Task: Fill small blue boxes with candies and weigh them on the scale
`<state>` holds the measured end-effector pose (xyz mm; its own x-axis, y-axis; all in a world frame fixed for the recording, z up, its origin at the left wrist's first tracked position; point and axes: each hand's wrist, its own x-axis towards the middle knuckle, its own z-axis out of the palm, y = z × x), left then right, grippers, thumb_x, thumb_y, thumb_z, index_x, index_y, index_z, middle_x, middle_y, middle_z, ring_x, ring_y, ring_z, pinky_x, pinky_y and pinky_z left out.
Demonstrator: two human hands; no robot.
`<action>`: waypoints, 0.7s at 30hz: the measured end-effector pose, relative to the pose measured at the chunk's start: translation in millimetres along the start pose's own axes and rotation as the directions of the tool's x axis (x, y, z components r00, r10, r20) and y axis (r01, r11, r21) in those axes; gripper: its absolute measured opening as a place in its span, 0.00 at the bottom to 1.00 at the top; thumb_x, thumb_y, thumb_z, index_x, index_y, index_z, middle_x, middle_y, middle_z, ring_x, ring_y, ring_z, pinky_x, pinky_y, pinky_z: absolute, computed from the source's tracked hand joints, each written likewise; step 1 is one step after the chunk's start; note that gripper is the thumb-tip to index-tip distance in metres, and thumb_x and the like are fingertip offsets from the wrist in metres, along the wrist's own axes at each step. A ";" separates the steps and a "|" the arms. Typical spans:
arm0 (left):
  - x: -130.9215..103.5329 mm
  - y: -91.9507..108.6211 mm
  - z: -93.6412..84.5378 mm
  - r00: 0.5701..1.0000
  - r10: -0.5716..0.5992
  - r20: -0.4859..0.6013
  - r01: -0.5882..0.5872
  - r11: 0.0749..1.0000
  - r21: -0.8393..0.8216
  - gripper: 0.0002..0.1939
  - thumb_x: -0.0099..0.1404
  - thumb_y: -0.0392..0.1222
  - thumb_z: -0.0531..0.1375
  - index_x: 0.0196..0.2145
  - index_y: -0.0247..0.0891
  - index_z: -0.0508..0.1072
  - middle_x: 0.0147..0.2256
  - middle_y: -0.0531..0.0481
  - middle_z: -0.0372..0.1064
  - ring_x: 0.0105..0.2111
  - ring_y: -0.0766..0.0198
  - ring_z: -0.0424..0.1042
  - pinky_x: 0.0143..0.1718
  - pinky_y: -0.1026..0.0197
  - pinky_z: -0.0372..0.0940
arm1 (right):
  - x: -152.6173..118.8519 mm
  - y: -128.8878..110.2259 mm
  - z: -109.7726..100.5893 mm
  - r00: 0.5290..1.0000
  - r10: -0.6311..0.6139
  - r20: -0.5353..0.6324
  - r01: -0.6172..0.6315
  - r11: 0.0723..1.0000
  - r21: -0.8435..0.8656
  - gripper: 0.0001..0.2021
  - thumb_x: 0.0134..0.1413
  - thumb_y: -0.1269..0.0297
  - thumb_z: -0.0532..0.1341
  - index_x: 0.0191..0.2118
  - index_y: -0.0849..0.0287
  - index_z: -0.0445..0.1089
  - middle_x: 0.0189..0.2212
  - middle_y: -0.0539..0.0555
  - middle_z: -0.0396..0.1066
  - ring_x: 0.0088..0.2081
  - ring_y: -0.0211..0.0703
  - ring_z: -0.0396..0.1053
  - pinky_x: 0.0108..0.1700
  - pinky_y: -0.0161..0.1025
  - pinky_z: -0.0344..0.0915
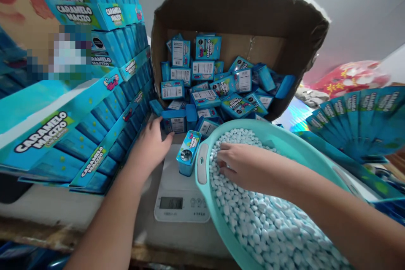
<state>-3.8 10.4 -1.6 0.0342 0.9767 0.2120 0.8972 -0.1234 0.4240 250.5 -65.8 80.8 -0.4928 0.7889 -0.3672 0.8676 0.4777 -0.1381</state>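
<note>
My left hand is at the left end of a small blue candy box, thumb and fingers apart around its near corner. Whether it bears any of the box's weight I cannot tell. My right hand reaches into a turquoise tub, its fingers curled in among pale blue-white candies. Another candy box stands upright on a white digital scale, its round window facing up. The scale's display is lit, but its digits are blurred.
Behind the scale, a brown cardboard carton lies tipped toward me with many small candy boxes. Tall stacks of blue display cases line the left side. Fanned blue cartons stand at the right, near a red patterned bag.
</note>
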 end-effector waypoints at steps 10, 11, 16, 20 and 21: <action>1.5 -1.7 -4.0 0.999 0.027 -0.023 -0.027 1.000 -0.010 0.31 0.68 0.49 0.59 0.65 0.35 0.64 0.63 0.35 0.64 0.64 0.40 0.64 0.65 0.40 0.61 | 2.2 4.2 4.5 1.000 0.004 0.004 -0.004 1.000 0.014 0.10 0.67 0.65 0.52 0.37 0.59 0.69 0.39 0.57 0.71 0.36 0.48 0.71 0.36 0.43 0.63; 1.9 -2.5 -3.1 0.999 0.028 -0.023 -0.028 1.000 -0.014 0.31 0.68 0.50 0.59 0.65 0.35 0.64 0.63 0.34 0.64 0.64 0.40 0.64 0.65 0.40 0.62 | 2.1 3.7 3.6 1.000 0.009 0.010 -0.009 1.000 0.014 0.10 0.67 0.66 0.52 0.37 0.59 0.69 0.39 0.57 0.71 0.36 0.48 0.71 0.37 0.43 0.63; 5.8 -6.0 2.7 0.999 0.028 -0.021 -0.029 0.998 -0.051 0.33 0.67 0.50 0.60 0.65 0.34 0.63 0.63 0.33 0.65 0.64 0.42 0.64 0.65 0.41 0.62 | 0.0 -0.1 -1.2 1.000 0.024 0.016 -0.024 1.000 0.007 0.09 0.67 0.67 0.52 0.37 0.59 0.69 0.38 0.57 0.72 0.36 0.47 0.71 0.37 0.41 0.62; 7.7 -6.1 5.0 1.000 0.010 -0.020 -0.012 0.996 -0.087 0.33 0.66 0.48 0.61 0.66 0.35 0.61 0.63 0.34 0.65 0.64 0.42 0.65 0.64 0.41 0.63 | -1.7 -0.5 -2.0 0.998 0.044 0.032 -0.045 0.999 0.011 0.09 0.66 0.67 0.53 0.36 0.59 0.69 0.38 0.56 0.73 0.36 0.46 0.71 0.36 0.40 0.61; 7.6 -5.8 5.4 1.000 0.001 -0.020 -0.003 0.995 -0.096 0.33 0.66 0.48 0.61 0.66 0.36 0.61 0.63 0.34 0.65 0.63 0.41 0.66 0.63 0.40 0.64 | -2.0 -0.4 -2.0 0.998 0.050 0.036 -0.051 0.999 0.011 0.09 0.66 0.67 0.53 0.36 0.59 0.69 0.37 0.56 0.73 0.36 0.46 0.71 0.36 0.40 0.60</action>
<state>-6.3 19.4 -7.2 0.0260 0.9729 0.2298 0.8509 -0.1421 0.5057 251.0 -66.8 83.5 -0.4459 0.7976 -0.4062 0.8921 0.4330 -0.1291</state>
